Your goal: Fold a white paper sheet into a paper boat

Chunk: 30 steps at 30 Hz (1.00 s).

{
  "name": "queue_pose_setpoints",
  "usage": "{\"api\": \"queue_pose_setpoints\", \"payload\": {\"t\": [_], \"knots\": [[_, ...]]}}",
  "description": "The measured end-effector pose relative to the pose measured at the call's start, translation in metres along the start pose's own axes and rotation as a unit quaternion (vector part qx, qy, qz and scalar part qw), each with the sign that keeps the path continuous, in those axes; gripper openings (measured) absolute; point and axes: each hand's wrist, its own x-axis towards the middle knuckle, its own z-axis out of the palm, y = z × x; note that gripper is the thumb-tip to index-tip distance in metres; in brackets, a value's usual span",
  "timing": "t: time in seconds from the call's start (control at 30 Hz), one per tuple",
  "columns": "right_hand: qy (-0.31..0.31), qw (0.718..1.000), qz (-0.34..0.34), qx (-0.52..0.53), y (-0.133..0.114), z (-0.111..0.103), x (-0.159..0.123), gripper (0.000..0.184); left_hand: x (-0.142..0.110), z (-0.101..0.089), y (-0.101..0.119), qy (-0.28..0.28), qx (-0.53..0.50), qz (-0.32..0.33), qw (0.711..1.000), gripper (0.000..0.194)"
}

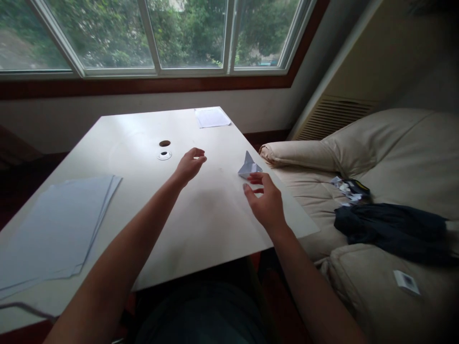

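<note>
On the right side of the white table (pixel 211 224) sits a folded paper shape (pixel 248 167) with pointed corners, one of them standing up. My right hand (pixel 267 198) is just in front of it, thumb and fingers apart. Its fingertips overlap the paper's near edge; whether they touch it I cannot tell. My left hand (pixel 190 167) hovers over the middle of the table near the round cable hole (pixel 165 143). Its fingers are loosely curved, the thumb a little apart, and nothing shows in them.
A stack of white paper sheets (pixel 60 224) lies at the table's left. Another sheet (pixel 212 117) rests at the far right corner. A metal ring (pixel 164 155) lies beside the hole. To the right, a beige sofa (pixel 387 153) holds dark cloth (pixel 390 229) and paper scraps (pixel 346 188).
</note>
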Motion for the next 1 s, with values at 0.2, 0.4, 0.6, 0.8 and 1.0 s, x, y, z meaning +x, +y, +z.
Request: {"api": "queue_pose_setpoints", "payload": {"t": [0.2,0.4,0.6,0.8,1.0], "knots": [[-0.192,0.975,-0.115,0.004,-0.043,0.06,0.002,0.029,-0.052,-0.081,-0.034,0.08,0.084,-0.041,0.992,0.034],[-0.305,0.929,-0.211,-0.003,-0.076,0.13,-0.004,0.035,-0.11,-0.16,-0.069,0.188,0.2,-0.098,0.957,0.032],[-0.366,0.893,-0.263,0.008,-0.109,0.195,-0.018,0.038,-0.171,-0.217,-0.11,0.287,0.377,-0.211,0.855,0.044],[-0.376,0.877,-0.3,0.022,-0.127,0.253,-0.035,0.047,-0.211,-0.23,-0.146,0.218,0.407,-0.339,0.82,0.09],[-0.378,0.876,-0.298,0.025,-0.126,0.273,-0.047,0.051,-0.216,-0.214,-0.148,0.173,0.399,-0.347,0.831,0.102]]}}
